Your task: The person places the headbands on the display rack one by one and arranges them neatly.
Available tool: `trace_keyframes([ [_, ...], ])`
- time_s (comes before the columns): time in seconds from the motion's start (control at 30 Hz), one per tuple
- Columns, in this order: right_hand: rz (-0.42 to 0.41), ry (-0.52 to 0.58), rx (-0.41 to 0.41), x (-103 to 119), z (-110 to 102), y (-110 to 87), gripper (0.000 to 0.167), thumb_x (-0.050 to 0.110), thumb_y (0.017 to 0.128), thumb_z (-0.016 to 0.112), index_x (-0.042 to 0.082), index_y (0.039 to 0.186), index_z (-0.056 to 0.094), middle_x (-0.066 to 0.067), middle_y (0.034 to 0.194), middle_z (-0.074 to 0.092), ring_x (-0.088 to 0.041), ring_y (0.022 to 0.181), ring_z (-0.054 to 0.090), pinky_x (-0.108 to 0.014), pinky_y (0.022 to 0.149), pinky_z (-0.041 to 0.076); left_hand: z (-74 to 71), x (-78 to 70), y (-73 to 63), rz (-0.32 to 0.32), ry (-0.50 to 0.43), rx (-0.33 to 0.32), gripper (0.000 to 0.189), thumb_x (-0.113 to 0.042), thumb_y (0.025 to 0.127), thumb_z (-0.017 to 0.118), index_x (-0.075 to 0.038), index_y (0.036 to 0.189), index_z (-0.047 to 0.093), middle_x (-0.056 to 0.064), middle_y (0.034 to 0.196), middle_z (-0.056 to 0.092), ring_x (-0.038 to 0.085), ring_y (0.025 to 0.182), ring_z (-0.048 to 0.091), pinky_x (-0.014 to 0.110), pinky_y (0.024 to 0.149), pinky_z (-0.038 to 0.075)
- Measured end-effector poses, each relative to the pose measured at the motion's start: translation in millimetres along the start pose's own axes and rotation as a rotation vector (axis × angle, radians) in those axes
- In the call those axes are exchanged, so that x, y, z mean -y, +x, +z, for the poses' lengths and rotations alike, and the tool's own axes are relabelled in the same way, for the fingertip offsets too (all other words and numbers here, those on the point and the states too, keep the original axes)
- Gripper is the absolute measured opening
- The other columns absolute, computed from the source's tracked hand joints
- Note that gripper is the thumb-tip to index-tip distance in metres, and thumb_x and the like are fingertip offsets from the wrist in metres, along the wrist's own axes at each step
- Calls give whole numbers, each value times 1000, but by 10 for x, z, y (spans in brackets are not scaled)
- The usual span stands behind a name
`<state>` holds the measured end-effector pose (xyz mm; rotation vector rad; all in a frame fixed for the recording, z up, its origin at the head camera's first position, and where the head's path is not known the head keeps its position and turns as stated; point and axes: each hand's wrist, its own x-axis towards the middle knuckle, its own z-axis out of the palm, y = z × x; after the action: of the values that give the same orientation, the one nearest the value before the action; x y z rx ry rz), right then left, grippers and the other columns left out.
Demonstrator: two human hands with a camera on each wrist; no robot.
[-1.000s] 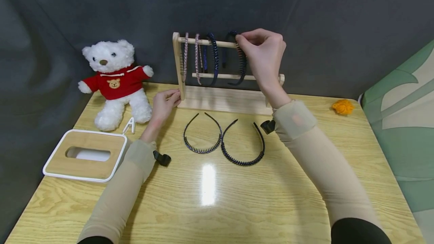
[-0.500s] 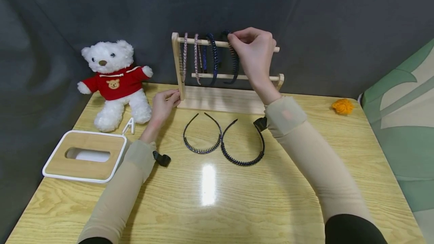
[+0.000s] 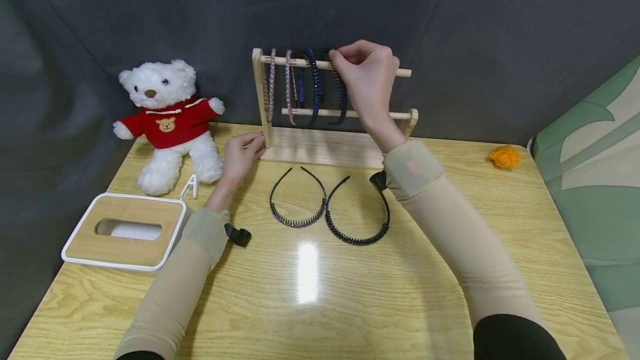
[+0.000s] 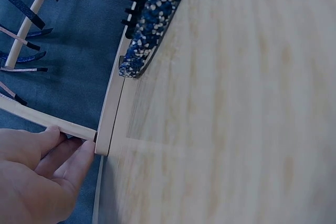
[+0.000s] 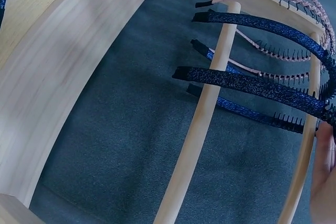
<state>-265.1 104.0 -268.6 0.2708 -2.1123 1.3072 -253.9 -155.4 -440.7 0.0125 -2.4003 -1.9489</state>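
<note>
My right hand (image 3: 370, 79) pinches the top of a dark blue toothed headband (image 5: 262, 86) that hangs over the upper bar of a wooden rack (image 3: 320, 146). My left hand (image 3: 240, 155) grips the foot of the rack's left post (image 4: 73, 128), thumb on one side and fingers on the other. Left of the held headband hang another dark blue headband (image 3: 315, 85) and two pink braided headbands, one pink headband (image 3: 289, 88) nearer the middle and one pink headband (image 3: 271, 85) by the post. Right-hand fingertips are partly hidden in the right wrist view.
Two dark toothed headbands lie on the table before the rack, a left headband (image 3: 298, 223) and a right headband (image 3: 357, 241). At left are a white teddy bear (image 3: 170, 126) in red and a tissue box (image 3: 125, 199). An orange yarn-like ball (image 3: 504, 156) lies at right.
My right hand has slid the dark blue headband leftward along the upper bar, closer to the other blue one. The bar's right end has come into view. My left hand stays at the post.
</note>
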Motion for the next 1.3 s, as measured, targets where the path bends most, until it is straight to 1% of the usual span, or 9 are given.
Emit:
trace_keyframes([
  [0.2, -60, -18, -2, -15, 44, 11, 14, 15, 98, 80, 4, 92, 85, -7, 78, 77, -7, 63, 63, -19, 60, 48, 0, -4, -8, 3, -1, -7, 29, -8, 111, 60, 11, 131, 71, 28, 132, 69, 34, 116, 70, 24, 94, 62],
  [0.33, -46, -33, 7, -6, 54, 5, 14, 16, 99, 80, 5, 91, 85, -7, 78, 77, -7, 62, 62, -17, 60, 47, 2, 5, -2, 9, -2, -9, 29, -7, 111, 61, 11, 130, 71, 28, 130, 70, 33, 114, 71, 23, 92, 63],
  [0.43, -26, -48, 16, 6, 56, 1, 15, 17, 98, 80, 6, 90, 85, -7, 79, 77, -5, 62, 61, -16, 60, 45, 4, 8, 2, 9, -5, -7, 29, -7, 111, 60, 11, 130, 71, 29, 131, 69, 32, 114, 71, 23, 93, 63],
  [0.5, -31, -55, 20, 6, 59, -2, 15, 17, 98, 80, 6, 90, 85, -7, 79, 77, -5, 62, 60, -16, 60, 45, 2, 7, 2, 9, -6, -6, 29, -7, 111, 60, 12, 131, 71, 29, 131, 69, 32, 114, 71, 24, 94, 62],
  [0.7, -51, -76, 41, -15, 66, 4, 15, 18, 99, 80, 6, 89, 84, -7, 79, 77, -5, 64, 61, -16, 61, 45, -5, -1, 0, 2, -17, -2, 29, -7, 111, 59, 12, 131, 70, 29, 133, 68, 37, 118, 69, 27, 97, 62],
  [0.87, -43, -98, 42, -26, 65, 6, 18, 19, 100, 78, 5, 91, 83, -8, 80, 76, -7, 66, 61, -16, 64, 45, -15, -9, 2, -8, -30, 7, 31, -8, 112, 59, 12, 132, 69, 29, 134, 67, 39, 121, 67, 30, 101, 60],
  [1.07, -38, -88, 30, -27, 56, 5, 24, 25, 103, 75, 6, 91, 82, -7, 78, 74, -7, 65, 59, -17, 63, 44, -4, 1, 6, 4, -18, -5, 30, -8, 111, 60, 12, 130, 70, 28, 133, 69, 33, 117, 70, 25, 97, 61],
  [1.23, -71, -78, 13, -42, 24, 1, 29, 27, 106, 71, 4, 92, 82, -7, 75, 72, -10, 63, 57, -20, 62, 43, 4, 12, 6, 4, -14, -9, 30, -8, 111, 60, 13, 131, 70, 28, 133, 68, 26, 114, 72, 24, 97, 61],
  [1.3, -85, -76, 14, -45, 3, -9, 29, 26, 107, 69, 3, 94, 82, -7, 77, 73, -9, 64, 58, -20, 64, 43, 8, 13, 7, 3, -22, -13, 30, -7, 111, 60, 13, 131, 70, 29, 133, 68, 28, 114, 72, 24, 96, 61],
])
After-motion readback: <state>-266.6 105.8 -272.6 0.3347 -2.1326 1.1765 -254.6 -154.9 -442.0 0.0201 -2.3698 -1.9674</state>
